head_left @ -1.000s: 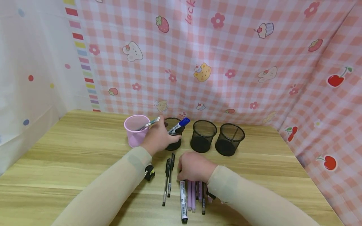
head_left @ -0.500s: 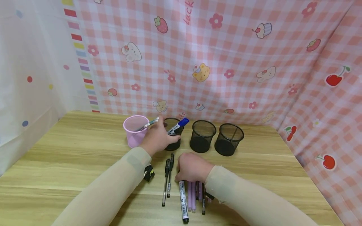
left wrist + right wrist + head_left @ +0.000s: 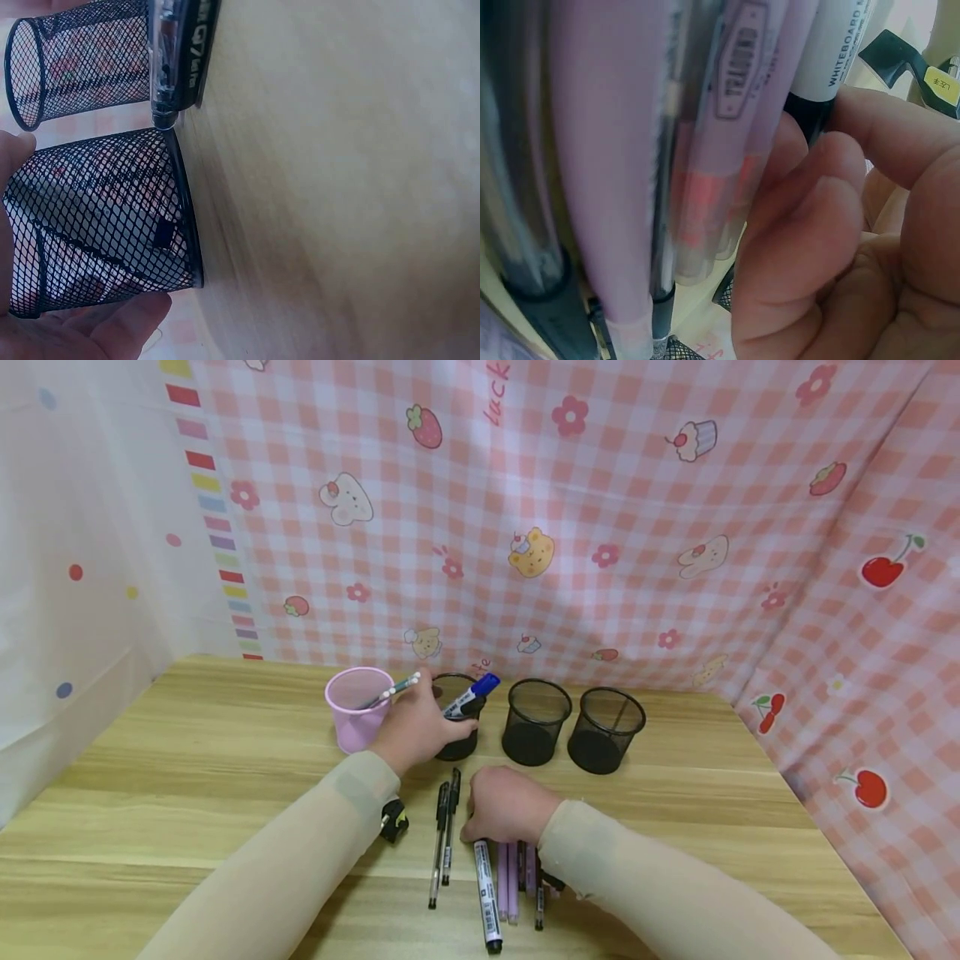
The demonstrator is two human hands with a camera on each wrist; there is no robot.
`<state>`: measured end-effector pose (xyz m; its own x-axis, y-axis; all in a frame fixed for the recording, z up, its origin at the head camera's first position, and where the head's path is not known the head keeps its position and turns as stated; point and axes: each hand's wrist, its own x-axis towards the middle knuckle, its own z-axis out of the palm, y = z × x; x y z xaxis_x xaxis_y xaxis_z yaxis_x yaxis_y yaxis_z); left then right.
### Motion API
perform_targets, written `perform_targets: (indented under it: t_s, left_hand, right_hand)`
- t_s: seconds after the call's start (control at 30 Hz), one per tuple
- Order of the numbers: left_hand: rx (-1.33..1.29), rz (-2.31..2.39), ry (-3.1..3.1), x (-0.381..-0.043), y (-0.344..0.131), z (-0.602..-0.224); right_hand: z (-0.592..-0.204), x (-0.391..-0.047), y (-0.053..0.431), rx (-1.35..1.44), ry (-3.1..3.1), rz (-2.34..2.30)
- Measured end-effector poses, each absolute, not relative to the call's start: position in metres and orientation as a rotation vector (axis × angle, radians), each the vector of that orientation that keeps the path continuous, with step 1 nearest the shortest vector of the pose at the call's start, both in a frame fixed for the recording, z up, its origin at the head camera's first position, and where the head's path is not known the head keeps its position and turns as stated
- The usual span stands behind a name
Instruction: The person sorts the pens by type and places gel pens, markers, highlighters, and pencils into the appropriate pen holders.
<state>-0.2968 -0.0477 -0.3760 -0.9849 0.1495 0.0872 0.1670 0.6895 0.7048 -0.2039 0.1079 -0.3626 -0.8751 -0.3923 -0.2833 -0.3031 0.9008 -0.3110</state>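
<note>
My left hand grips a black mesh pen cup, thumb on its near right side. A blue-capped marker leans out of this cup. In the left wrist view, fingers wrap the cup's mesh wall. Lower down, my right hand pinches the far end of a whiteboard marker between thumb and fingers. The right wrist view shows fingertips at the black cap of that marker. Purple pens lie just right of it, partly hidden under the hand, with black pens among them.
A pink mesh cup holding white-tipped pencils stands left of the gripped cup. Two more black mesh cups, a middle one and a right one, stand to its right. Two black gel pens lie between my arms.
The near end of the whiteboard marker has swung slightly to the right. The whole head view has shifted a little; both hands otherwise keep their places.
</note>
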Motion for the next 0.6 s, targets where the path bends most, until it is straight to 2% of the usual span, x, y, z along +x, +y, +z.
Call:
perform_targets:
  t_s: [0.6]
  left_hand:
    - [-0.291,-1.18,-2.82,-0.2951,-0.0474,-0.3769]
  right_hand:
    - [-0.3643,-0.2041,0.1076,-0.518,2.723,-0.364]
